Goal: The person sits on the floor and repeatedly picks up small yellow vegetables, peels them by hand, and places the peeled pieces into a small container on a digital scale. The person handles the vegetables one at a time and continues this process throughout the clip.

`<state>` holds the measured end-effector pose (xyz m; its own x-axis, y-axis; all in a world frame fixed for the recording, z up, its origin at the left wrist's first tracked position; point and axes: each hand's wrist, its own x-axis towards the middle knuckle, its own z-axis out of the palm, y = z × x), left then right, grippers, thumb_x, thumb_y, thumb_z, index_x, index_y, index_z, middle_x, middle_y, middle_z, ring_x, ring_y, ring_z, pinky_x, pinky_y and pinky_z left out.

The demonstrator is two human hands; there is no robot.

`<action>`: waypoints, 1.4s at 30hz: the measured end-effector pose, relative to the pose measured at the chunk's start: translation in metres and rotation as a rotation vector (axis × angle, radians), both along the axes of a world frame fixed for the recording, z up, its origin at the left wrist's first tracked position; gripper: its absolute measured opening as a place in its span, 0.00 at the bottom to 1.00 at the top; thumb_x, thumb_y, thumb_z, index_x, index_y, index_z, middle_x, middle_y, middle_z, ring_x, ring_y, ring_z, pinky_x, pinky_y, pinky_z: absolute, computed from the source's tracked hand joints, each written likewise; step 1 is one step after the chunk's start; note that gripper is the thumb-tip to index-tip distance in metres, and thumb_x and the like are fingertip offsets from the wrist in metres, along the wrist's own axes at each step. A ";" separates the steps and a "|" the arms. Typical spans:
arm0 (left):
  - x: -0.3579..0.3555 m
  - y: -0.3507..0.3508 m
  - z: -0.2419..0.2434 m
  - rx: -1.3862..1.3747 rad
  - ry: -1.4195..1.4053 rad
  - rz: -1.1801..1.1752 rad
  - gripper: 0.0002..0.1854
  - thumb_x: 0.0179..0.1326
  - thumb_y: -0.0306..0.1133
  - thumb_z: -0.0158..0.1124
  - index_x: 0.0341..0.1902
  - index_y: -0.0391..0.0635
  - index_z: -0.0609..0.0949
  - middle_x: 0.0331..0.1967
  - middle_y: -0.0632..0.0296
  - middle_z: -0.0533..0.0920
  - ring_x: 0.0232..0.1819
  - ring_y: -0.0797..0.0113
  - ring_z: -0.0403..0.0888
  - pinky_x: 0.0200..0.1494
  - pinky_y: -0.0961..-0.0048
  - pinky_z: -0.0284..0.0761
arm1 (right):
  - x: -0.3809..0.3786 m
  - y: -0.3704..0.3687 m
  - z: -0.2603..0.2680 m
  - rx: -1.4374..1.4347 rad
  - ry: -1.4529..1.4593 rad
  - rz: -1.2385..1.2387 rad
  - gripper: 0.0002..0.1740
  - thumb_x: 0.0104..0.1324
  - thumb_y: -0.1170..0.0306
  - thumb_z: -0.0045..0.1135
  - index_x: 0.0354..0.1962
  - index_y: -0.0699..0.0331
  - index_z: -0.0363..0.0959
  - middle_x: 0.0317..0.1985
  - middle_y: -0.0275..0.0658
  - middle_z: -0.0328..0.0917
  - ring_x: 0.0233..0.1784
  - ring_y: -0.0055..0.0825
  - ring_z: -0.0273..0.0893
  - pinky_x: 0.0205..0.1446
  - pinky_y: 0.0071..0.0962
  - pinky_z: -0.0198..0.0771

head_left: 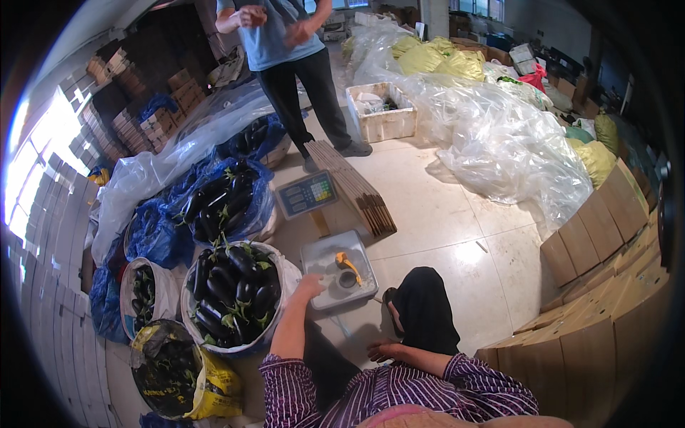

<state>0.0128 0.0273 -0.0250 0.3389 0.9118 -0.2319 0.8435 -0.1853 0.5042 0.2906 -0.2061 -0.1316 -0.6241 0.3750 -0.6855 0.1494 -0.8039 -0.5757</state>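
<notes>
My left hand (310, 286) reaches to the left edge of the metal platform (314, 258) of a floor scale; its fingertips are blurred, so I cannot tell whether they hold anything. On the platform lie an orange tape dispenser (350, 267) and a dark round object (347, 279), perhaps its tape roll. The scale's keypad display (306, 194) stands on a post behind. Left of my arm, a white-lined round container (283, 299) is full of eggplants (242, 261). My right hand (382, 350) hangs empty in front of my lap, fingers slightly apart, beside my bent knee.
Flattened cardboard boxes (350, 187) lean beyond the scale. A person (289, 43) stands behind them, near a foam box (382, 125). More eggplants fill blue-lined containers (262, 198) and a yellow bag (219, 382) at left. Plastic sheeting (514, 139) and cartons (578, 342) lie at right.
</notes>
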 end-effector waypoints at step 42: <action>0.080 -0.104 0.286 0.827 -0.541 0.072 0.14 0.57 0.24 0.63 0.49 0.39 0.80 0.36 0.53 0.82 0.37 0.59 0.81 0.40 0.70 0.76 | -0.039 0.165 0.364 1.345 0.086 -0.585 0.13 0.67 0.72 0.56 0.47 0.69 0.75 0.37 0.37 0.82 0.37 0.16 0.76 0.40 0.18 0.72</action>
<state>0.0927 -0.0762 0.2615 0.1488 0.7394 0.6566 0.5609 -0.6100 0.5597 0.2513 -0.0416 0.2320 -0.1826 0.8949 0.4071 -0.0747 0.4003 -0.9134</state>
